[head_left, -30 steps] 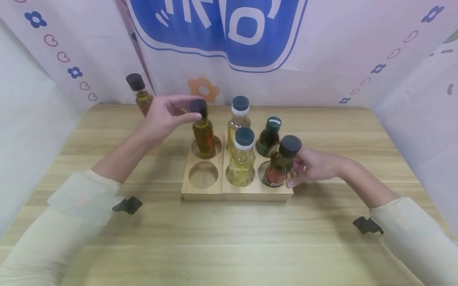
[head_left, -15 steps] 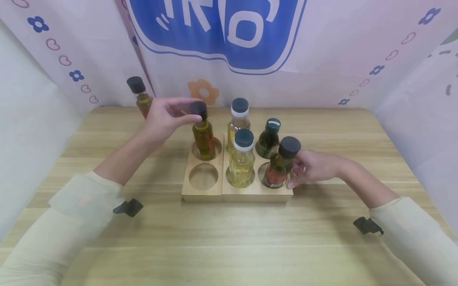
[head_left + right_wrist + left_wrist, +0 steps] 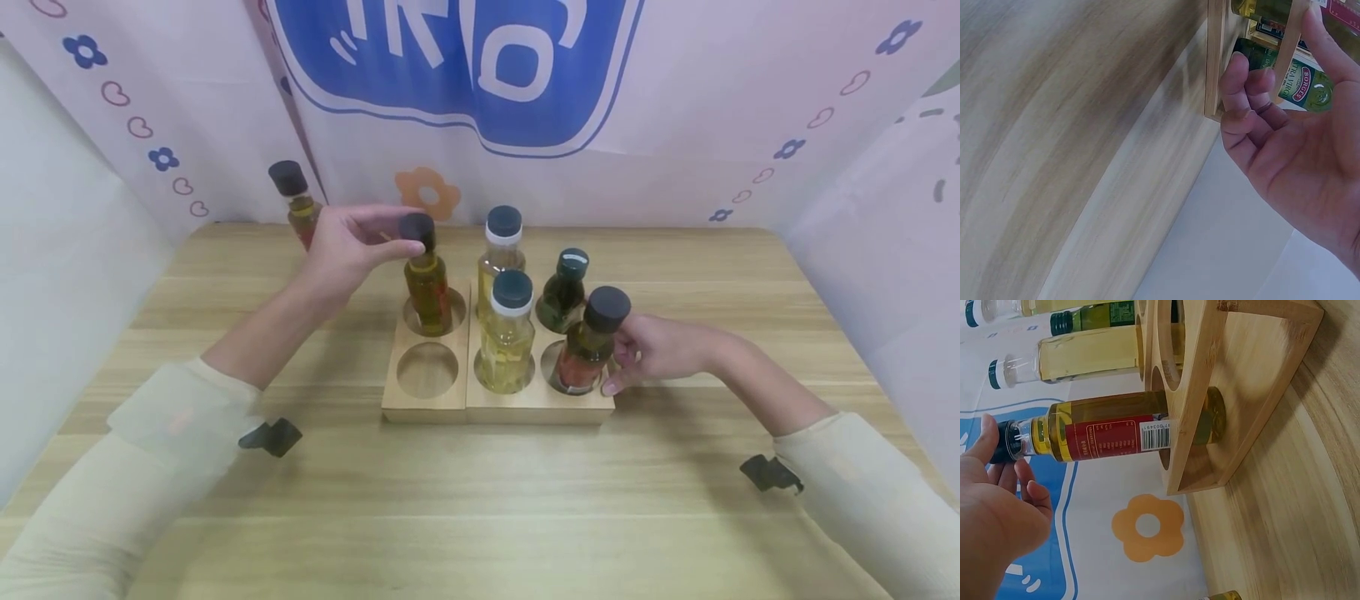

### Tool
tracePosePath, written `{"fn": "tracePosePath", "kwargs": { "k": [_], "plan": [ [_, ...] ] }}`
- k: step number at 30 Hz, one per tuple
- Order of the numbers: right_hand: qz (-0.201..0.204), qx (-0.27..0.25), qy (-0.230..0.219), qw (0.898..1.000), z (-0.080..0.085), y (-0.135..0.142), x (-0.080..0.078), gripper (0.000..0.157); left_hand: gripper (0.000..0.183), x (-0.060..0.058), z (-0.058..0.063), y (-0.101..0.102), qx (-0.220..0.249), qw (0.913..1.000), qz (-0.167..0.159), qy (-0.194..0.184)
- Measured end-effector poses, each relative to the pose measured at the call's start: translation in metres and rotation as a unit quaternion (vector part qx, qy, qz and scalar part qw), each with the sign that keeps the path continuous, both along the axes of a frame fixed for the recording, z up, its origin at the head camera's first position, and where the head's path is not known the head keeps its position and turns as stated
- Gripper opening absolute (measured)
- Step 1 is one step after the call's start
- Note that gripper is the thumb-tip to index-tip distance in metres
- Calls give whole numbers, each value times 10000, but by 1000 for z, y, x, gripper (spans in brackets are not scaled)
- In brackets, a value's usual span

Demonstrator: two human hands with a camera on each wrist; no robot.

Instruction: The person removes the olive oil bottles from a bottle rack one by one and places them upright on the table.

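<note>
My left hand (image 3: 341, 250) pinches the black cap of an oil bottle (image 3: 429, 296) between thumb and fingers. That bottle stands upright in the back left hole of a wooden bottle rack (image 3: 427, 404); the left wrist view shows its red label and its base on the rack's lower board. At the rack's right end, my right hand (image 3: 663, 346) grips the top board, thumb on the edge and fingers curled beneath. Close to that thumb, another black-capped oil bottle (image 3: 585, 354) sits in the front right hole. The front left hole holds nothing.
Two pale oil bottles (image 3: 506, 354) fill the rack's middle holes. A dark green bottle (image 3: 562, 296) stands back right. Behind my left hand, another black-capped bottle (image 3: 302, 212) is partly hidden. A printed cloth (image 3: 675, 167) hangs at the wooden table's (image 3: 480, 500) back edge.
</note>
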State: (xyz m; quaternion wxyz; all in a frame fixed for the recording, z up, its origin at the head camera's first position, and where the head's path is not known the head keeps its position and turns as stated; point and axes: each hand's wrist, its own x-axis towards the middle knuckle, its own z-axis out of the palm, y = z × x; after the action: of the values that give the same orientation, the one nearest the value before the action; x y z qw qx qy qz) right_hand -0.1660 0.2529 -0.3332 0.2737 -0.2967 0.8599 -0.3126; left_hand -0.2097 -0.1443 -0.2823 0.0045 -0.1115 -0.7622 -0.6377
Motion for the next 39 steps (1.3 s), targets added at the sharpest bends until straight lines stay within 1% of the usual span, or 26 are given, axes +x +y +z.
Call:
{"fn": "tracePosePath", "kwargs": {
  "k": [7, 17, 25, 32, 39],
  "plan": [
    [26, 0, -32, 10000, -2, 1, -1, 66, 29, 0, -2, 2, 383, 9992, -82, -54],
    [26, -71, -39, 10000, -3, 2, -1, 64, 30, -1, -2, 6, 434, 9991, -37, -16],
    [106, -180, -12, 9998, -4, 2, -2, 65, 29, -2, 0, 7, 791, 9968, -89, 40],
    [88, -194, -40, 9998, -1, 1, -1, 65, 28, 0, 3, 7, 1077, 9941, -124, 19],
    [159, -252, -3, 9996, -2, 1, -1, 63, 29, -1, 4, 6, 1333, 9903, -289, 267]
  ]
}}
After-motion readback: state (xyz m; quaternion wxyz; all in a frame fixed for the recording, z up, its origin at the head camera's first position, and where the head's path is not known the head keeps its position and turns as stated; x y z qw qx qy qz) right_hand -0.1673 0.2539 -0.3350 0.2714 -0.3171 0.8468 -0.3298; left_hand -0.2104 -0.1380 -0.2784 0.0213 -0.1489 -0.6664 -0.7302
